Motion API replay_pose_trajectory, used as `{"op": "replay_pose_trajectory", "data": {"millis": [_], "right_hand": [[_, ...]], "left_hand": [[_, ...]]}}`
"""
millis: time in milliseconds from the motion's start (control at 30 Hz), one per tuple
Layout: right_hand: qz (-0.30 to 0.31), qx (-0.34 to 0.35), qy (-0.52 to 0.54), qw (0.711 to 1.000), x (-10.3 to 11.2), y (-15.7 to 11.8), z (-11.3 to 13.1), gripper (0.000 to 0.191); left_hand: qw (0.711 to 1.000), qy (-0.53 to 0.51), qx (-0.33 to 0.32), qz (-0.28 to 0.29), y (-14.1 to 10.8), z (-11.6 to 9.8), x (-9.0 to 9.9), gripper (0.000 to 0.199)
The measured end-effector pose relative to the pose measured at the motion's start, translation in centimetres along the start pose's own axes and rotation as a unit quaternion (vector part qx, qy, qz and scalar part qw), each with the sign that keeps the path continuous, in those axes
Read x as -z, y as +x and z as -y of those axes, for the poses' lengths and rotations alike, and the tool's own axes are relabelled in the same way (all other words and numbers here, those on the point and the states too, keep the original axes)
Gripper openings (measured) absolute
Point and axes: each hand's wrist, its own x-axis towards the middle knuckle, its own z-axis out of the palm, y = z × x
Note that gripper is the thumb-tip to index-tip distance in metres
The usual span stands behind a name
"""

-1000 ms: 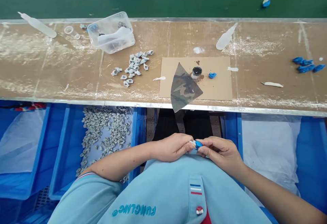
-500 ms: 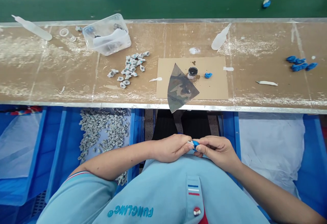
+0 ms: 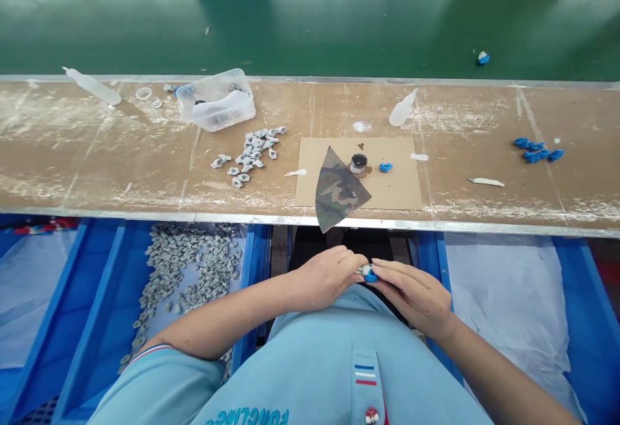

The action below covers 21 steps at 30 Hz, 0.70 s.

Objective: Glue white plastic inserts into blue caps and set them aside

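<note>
Far left, a blue plastic crate (image 3: 109,283) under the bench edge holds a loose heap of small grey angular pieces (image 3: 188,263). Above it, the scuffed tan bench top (image 3: 145,154), streaked with white powdery residue, carries a frosted plastic squeeze bottle (image 3: 92,86) lying on its side, a clear rectangular plastic tub (image 3: 216,100) with whitish translucent contents, and a scatter of small grey-and-white pieces (image 3: 252,154). Centre: the left hand (image 3: 324,278) and right hand (image 3: 411,296) meet below the bench edge, just above the light-blue shirt (image 3: 310,373). The fingers of both hands are together and pinch a small blue-and-white piece (image 3: 369,274) between them, partly hidden by the fingertips; its exact shape cannot be told. Beyond the hands, a flat cardboard sheet (image 3: 407,179) lies on the bench under a fan-shaped, translucent camouflage-patterned film (image 3: 336,189), which overhangs the metal bench edge. On the cardboard, a small jar with dark contents (image 3: 358,163) stands just beside a soft-looking blue lump (image 3: 385,167). Far right, elongated blue pieces (image 3: 535,150) lie clustered on the bench, above a blue crate lined with white plastic sheeting (image 3: 504,302).
</note>
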Motion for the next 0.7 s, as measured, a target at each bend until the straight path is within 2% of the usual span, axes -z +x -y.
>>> {"op": "replay_pose_trajectory", "data": {"millis": [100,267,433,500,567,633,700], "right_hand": [[-0.027,-0.016,-0.009,0.999,-0.2,-0.8,-0.1,0.058],[-0.025,-0.030,0.003,0.999,-0.5,-1.5,0.2,0.054],[-0.010,-0.053,0.050,0.997,-0.2,-0.2,-0.4,0.029],[0.014,-0.083,0.048,0.995,0.7,0.7,-2.1,0.021],[0.023,-0.141,0.006,0.990,2.2,1.5,-4.5,0.016],[0.008,-0.219,-0.062,0.974,3.6,2.2,-7.2,0.018],[-0.008,-0.265,-0.118,0.957,4.4,3.1,-9.6,0.022]], "left_hand": [[0.997,0.074,-0.029,-0.021,0.1,0.3,-0.3,0.039],[0.990,0.124,-0.059,-0.034,0.3,0.2,-0.7,0.036],[0.995,0.097,-0.024,-0.028,0.6,0.3,-0.5,0.038],[0.998,0.050,0.024,-0.034,1.0,1.0,0.4,0.038],[0.995,0.003,0.087,-0.054,1.9,2.2,2.2,0.039],[0.985,-0.016,0.145,-0.088,3.3,3.8,4.8,0.040],[0.973,0.005,0.191,-0.127,5.4,5.6,7.6,0.040]]}}
